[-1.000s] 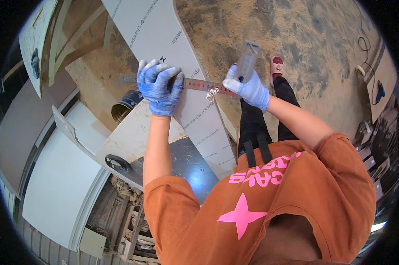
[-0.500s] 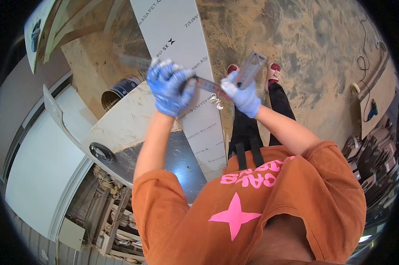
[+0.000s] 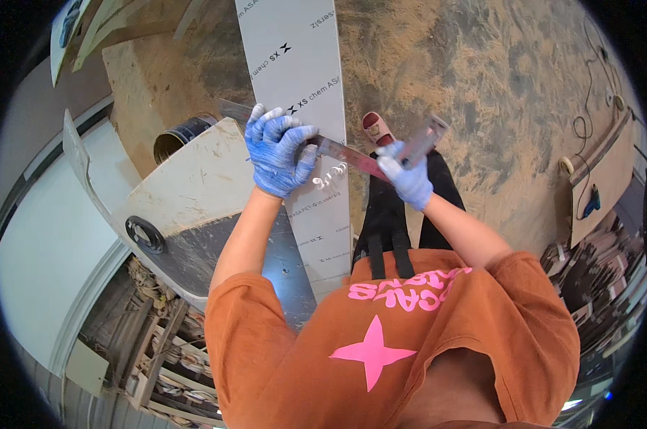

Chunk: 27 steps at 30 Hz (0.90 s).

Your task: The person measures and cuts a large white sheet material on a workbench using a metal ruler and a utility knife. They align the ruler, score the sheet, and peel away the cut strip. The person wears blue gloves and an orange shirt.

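A long white sheet-covered board [image 3: 295, 57] with printed film runs away from me. Lying across it is a metal try square [image 3: 345, 152], its blade reaching past the board's left edge. My left hand [image 3: 277, 154], in a blue and white glove, curls its fingers over the blade. Something dark shows by its fingertips, too small to make out. Beyond the board's right edge, my gloved right hand [image 3: 408, 175] grips the square near its thick stock [image 3: 427, 139]. Thin white curled shavings [image 3: 330, 176] rest on the board just below the blade.
Left of the board is a white-and-dark tabletop [image 3: 194, 171] with a round black fitting [image 3: 144, 234]. An open dark can [image 3: 177, 139] stands behind it. My feet are on the dusty floor [image 3: 466, 79] at right. A cable [image 3: 584, 121] trails at far right.
My view has shifted, so the board sits slightly further right. My right hand and the square's stock have moved down and a little to the right; my left hand stays at the blade.
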Motion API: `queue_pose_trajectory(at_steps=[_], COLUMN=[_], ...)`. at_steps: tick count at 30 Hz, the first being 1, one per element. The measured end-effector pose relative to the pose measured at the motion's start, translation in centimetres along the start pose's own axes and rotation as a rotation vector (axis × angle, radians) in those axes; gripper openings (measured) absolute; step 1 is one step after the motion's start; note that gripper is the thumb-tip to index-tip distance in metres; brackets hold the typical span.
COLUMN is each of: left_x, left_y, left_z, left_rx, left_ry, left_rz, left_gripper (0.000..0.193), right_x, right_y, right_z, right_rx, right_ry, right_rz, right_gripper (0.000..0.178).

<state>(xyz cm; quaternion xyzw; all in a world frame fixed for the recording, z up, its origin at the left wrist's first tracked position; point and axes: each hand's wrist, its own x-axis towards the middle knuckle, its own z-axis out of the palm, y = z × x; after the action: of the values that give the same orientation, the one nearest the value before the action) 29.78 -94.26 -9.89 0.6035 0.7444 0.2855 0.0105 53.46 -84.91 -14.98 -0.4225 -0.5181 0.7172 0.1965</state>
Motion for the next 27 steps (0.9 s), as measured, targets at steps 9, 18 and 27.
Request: queue_pose_trajectory(at_steps=[9,18,27], left_x=[-2.0,-5.6,-8.4], left_y=[0.5,1.6,3.8], left_z=[0.4,1.3,0.0], left_rx=[-0.019,0.014,0.037], left_ry=[-0.033,-0.027,-0.037], left_rz=[-0.01,-0.005,-0.038], left_gripper=[0.021,0.022,0.019], right_x=[-2.3,-4.3,-6.8], right_y=[2.8,3.5,4.2], right_z=[5.2,2.4,-1.0], right_rx=[0.154,0.154,0.134], right_ry=[0.001,-0.047,-0.153], right_rz=[-0.003,0.081,0.092], right_gripper=[0.017,0.013,0.011])
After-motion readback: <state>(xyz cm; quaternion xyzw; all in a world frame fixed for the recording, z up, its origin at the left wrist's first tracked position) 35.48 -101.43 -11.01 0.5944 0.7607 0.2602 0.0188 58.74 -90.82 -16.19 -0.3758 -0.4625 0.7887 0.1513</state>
